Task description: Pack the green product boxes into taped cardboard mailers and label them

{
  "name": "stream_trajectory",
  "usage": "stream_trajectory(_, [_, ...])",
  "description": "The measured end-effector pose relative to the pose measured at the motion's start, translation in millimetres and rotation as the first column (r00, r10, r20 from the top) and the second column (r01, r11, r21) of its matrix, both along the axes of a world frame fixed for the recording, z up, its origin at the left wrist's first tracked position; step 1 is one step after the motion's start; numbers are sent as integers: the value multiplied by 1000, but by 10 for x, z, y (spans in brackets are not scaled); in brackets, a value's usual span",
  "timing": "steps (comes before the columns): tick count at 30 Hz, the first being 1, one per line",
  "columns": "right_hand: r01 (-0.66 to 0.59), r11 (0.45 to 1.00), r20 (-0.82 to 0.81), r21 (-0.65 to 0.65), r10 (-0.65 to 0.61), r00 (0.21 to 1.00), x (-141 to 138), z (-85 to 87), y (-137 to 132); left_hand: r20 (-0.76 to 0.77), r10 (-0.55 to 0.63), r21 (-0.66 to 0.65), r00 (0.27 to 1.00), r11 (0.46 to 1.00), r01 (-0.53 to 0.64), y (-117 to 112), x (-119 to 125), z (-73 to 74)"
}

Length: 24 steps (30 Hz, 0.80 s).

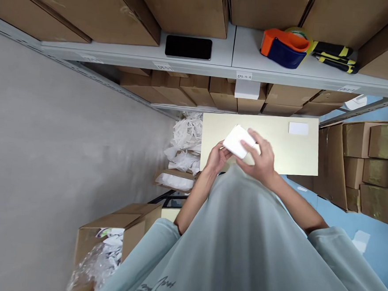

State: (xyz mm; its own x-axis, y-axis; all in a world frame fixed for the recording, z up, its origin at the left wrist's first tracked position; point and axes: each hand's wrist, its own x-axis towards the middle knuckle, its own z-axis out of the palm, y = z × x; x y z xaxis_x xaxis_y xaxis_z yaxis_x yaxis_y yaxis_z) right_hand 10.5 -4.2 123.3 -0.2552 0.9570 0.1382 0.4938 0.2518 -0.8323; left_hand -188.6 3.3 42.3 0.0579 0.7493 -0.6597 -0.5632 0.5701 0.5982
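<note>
I hold a small white box (237, 141) in front of my chest with both hands. My right hand (261, 161) wraps over its right end, fingers curled on top. My left hand (217, 158) pinches its lower left corner. Behind the box lies a large pale yellow flat carton (280, 147) with a white label (298, 128). My grey shirt fills the bottom of the view.
A grey shelf (226, 61) above carries a black phone (188, 47), an orange and blue tape dispenser (283, 46) and yellow-black utility knives (336, 57). Brown cartons (375, 167) stack at right. An open box of plastic wrap (107, 246) and white bags (185, 145) lie at left.
</note>
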Motion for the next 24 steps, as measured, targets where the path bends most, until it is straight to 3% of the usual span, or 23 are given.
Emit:
stream_trajectory(3, [221,972,-166,-84,-233,958,218,-73,422,-44,59,39,997,998,-57,-84,-60,141])
stream_trajectory(5, [307,934,-268,-185,-349,898,371,-269,725,-158,91,152,983,986,-66,-118,-92,274])
stream_trajectory(8, [308,837,-324,-453,-476,817,490,-655,1035,-361,84,316,929,948,38,-46,-90,444])
stream_trajectory(10, [242,691,-305,-681,-568,765,441,-868,1063,-478,41,378,877,911,163,88,-61,512])
stream_trajectory(13, [0,378,-254,-926,-624,739,195,-1038,837,-607,2,430,795,842,327,339,-8,553])
stream_trajectory(16, [-248,56,-232,-967,-592,772,-99,-1090,490,-681,-9,426,733,808,406,543,21,545])
stream_trajectory(18, [-320,-73,-216,-945,-596,773,-244,-1115,322,-714,-23,401,700,806,435,611,5,513])
stream_trajectory(20, [-317,-108,-181,-942,-630,755,-327,-1157,249,-729,-24,379,684,818,433,615,-57,455])
stream_trajectory(24, [-176,-45,-97,-983,-687,720,-339,-1283,323,-711,31,367,702,868,334,449,-353,236])
